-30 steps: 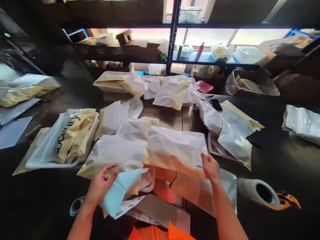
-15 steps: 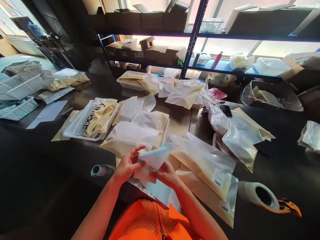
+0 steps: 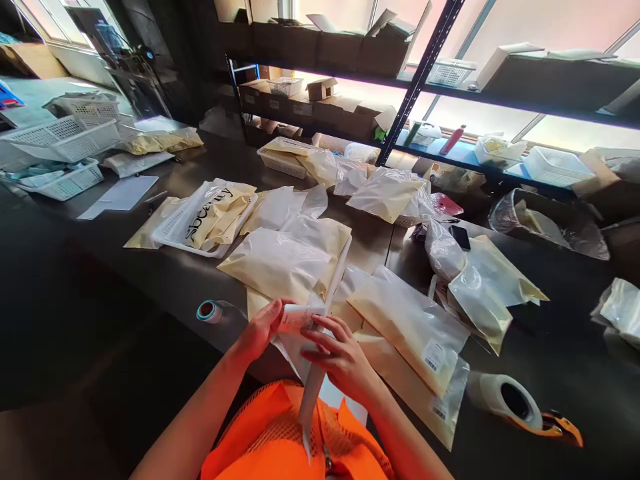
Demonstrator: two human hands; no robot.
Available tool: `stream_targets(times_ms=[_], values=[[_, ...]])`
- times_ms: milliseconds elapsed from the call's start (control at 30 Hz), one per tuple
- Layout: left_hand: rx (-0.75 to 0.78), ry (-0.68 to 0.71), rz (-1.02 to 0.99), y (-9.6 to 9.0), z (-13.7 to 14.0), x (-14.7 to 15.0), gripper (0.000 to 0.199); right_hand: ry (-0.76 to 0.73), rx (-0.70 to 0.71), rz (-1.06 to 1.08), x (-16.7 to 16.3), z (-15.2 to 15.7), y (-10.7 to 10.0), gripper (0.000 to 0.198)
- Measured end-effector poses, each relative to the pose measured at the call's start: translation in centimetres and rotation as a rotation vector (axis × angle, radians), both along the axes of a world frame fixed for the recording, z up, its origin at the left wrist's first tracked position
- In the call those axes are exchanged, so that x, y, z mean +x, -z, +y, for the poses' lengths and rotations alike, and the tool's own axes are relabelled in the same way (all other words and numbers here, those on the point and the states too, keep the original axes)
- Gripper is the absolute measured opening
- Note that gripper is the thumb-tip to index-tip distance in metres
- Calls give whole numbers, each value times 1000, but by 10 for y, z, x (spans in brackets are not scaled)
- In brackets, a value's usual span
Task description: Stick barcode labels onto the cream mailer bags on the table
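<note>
Close to my chest, a white printed label [image 3: 299, 319] is pinched at its left edge by my left hand [image 3: 261, 331]. My right hand [image 3: 341, 352] has its fingers bent over the label's right side. A pale paper strip [image 3: 313, 387] hangs from under those fingers towards the orange vest. Partly hidden beneath my hands lie white sheets [image 3: 295, 348]. Just beyond them is a cream-and-clear plastic bag [image 3: 280, 263]. To the right, a bag with a barcode sticker [image 3: 434, 355] lies over another bag.
A small label roll [image 3: 209, 311] lies to the left. At right sits a tape roll on an orange-handled dispenser [image 3: 520, 403]. A white basket [image 3: 215, 250] holds cream bags. Shelving [image 3: 405, 93] with boxes and baskets stands behind.
The folded paper between my hands has turned, and its printed face now shows. My right fingers have come over it, and a strip hangs down. The view has swung slightly left.
</note>
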State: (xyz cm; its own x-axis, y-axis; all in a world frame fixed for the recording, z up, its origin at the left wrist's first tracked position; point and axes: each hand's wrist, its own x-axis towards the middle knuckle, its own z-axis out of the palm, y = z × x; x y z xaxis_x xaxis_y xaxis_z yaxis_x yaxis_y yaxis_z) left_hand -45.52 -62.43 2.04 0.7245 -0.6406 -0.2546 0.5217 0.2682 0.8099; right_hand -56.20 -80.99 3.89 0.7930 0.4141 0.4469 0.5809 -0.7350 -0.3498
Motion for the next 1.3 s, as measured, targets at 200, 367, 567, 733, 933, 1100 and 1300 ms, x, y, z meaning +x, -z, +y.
stream_targets(times_ms=[200, 367, 567, 733, 933, 1100, 1300], values=[[505, 41, -602, -1, 9, -7, 19, 15, 233, 275, 3, 2, -23, 48], [621, 200, -827, 0, 15, -9, 20, 313, 267, 516, 26, 17, -30, 17], [680, 113, -888, 24, 36, 5, 44, 501, 404, 718, 45, 16, -10, 15], [661, 109, -749, 47, 69, 35, 49, 997, 890, 587, 77, -11, 30, 35], [806, 158, -555, 89, 82, 85, 55, 1096, 1308, 589, 130, 23, 84, 45], [732, 117, -129, 114, 80, 115, 55, 1271, 1070, 565, 155, 48, 106, 38], [599, 116, 65, 119, 77, 130, 56, 1420, 488, 640, 159, 64, 91, 46]])
